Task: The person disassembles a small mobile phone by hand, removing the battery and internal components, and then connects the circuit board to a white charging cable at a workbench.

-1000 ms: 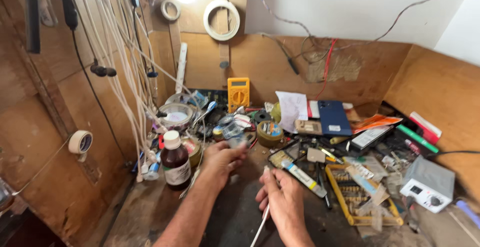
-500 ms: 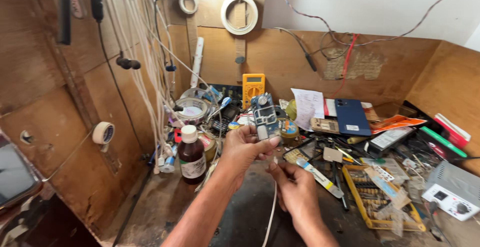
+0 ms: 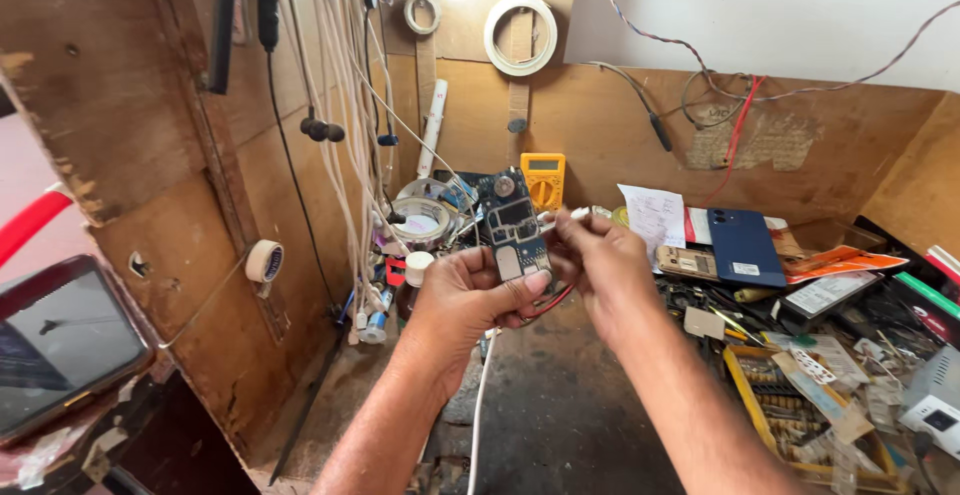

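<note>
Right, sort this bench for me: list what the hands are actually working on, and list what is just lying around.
In hand:
left hand holding the circuit board
right hand pinching a white plug
white cable

Lying about:
yellow multimeter
blue phone
tape rolls
yellow tray

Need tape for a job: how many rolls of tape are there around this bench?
4: a large white roll and a smaller roll on the back wall, one on the left wall, one lying on the bench. Clutter may hide more.
</note>
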